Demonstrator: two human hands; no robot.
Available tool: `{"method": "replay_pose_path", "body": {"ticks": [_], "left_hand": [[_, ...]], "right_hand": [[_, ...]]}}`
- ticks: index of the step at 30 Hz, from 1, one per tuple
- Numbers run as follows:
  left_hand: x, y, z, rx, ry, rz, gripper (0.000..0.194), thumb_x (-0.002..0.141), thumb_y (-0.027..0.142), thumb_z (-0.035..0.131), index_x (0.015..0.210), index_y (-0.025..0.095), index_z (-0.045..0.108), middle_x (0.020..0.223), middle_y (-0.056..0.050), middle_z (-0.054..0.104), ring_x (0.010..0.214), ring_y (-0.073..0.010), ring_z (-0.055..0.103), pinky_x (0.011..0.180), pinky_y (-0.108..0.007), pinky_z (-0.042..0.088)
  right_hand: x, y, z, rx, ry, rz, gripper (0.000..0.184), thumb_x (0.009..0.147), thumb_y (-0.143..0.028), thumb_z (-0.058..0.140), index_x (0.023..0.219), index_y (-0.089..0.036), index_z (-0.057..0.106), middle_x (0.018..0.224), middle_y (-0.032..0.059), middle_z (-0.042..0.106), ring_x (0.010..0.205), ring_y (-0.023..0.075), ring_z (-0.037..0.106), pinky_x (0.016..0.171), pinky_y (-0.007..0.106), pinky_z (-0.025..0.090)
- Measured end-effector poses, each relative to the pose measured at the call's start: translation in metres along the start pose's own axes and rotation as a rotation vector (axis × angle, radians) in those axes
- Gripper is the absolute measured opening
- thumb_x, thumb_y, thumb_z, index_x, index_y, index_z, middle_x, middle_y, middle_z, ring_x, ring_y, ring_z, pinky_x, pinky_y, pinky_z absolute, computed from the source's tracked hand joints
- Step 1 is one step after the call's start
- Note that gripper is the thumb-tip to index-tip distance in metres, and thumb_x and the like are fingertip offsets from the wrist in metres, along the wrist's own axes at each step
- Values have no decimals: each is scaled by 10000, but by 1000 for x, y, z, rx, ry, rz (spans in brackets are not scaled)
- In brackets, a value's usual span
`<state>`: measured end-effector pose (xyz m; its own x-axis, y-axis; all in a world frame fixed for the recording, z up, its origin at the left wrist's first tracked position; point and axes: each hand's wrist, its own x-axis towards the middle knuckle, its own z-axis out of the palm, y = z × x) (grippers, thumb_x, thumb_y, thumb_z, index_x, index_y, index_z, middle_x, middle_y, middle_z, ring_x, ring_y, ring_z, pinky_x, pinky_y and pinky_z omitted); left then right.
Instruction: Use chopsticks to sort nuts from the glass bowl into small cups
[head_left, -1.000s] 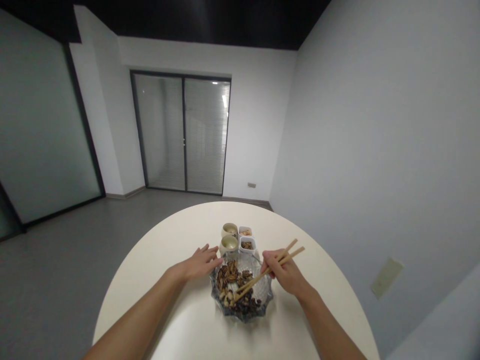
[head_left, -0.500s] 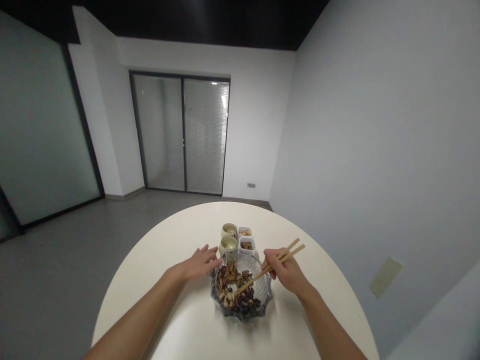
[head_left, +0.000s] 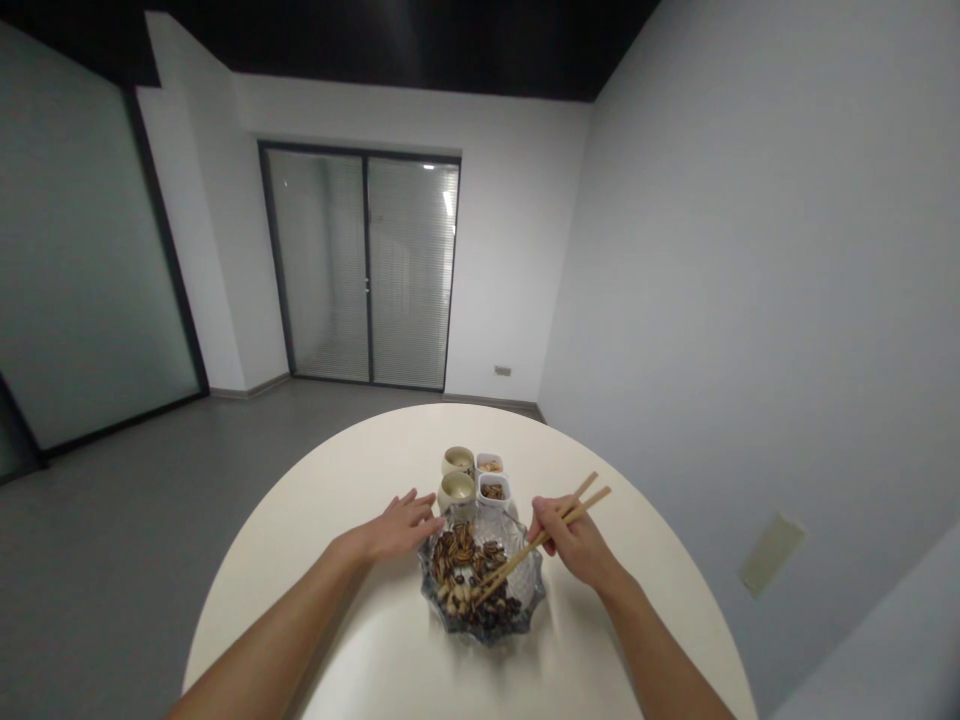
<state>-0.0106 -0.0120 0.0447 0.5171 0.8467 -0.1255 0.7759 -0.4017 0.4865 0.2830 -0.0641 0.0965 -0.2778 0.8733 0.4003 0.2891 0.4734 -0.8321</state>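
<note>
The wooden chopsticks (head_left: 516,562), likely light, stiff and best held along their upper half, slant tips-down among small nuts (head_left: 456,598) inside the glass bowl (head_left: 532,582), pinched by the right hand (head_left: 566,540), while the left hand (head_left: 401,525), spread and grasping nothing, meets the bowl's rim above the desk (head_left: 360,460).

A round white bench (head_left: 352,475) is set above a grey floor (head_left: 135,490). The pale far wall (head_left: 517,220) is broken by dark-framed glass panels (head_left: 319,240), brightened by light (head_left: 448,204) at right. A plain right wall (head_left: 750,250) and black ceiling (head_left: 412,40) are seen; a frosted panel (head_left: 75,230) is fixed left.
</note>
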Motion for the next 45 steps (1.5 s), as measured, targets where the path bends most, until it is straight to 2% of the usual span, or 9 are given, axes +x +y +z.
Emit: {"method": "replay_pose_path", "body": {"ticks": [6,11,19,26,31,45], "left_hand": [[-3,2,-3,-2,-12,1,651,928,717,175,1267,292,534,1550,-10,191,1415,-333,46,1110,-539,39],[-1,1,-1,-13,1,3,680,928,720,172,1339,273,477,1549,-31,192,1415,-331,37,1113,-530,28],[2,-3,2,3,-2,14,681,932,717,170,1295,262,523,1548,-40,195,1415,-335,34,1110,-544,27],[1,-2,1,9,0,16,663,934,713,172,1222,265,567,1545,-35,209,1415,-333,43,1108,-543,40],[1,-4,2,7,-4,10,656,932,714,173,1256,283,545,1548,-27,199,1418,-325,30,1110,-543,29],[-2,3,-1,1,5,5,661,933,709,176,1248,270,557,1542,-28,218,1413,-343,50,1107,-548,48]], "right_hand": [[0,1,1,-14,-42,0,606,909,-581,422,586,-133,674,404,-11,471,378,88,425,380,188,312],[1,3,1,-22,-43,4,599,914,-569,422,597,-129,677,409,-11,479,379,86,429,387,183,316],[1,5,1,-43,-37,2,587,921,-552,420,600,-134,679,396,-12,482,373,90,437,392,187,330],[1,4,-2,-40,58,-17,594,901,-585,424,603,-141,683,373,-7,483,361,103,445,380,200,343],[3,5,-2,-64,116,-19,577,896,-589,426,608,-155,673,370,-12,481,364,109,449,383,211,355],[4,13,3,-50,48,5,604,888,-615,425,606,-142,674,409,-4,496,384,101,449,390,201,351]]}}
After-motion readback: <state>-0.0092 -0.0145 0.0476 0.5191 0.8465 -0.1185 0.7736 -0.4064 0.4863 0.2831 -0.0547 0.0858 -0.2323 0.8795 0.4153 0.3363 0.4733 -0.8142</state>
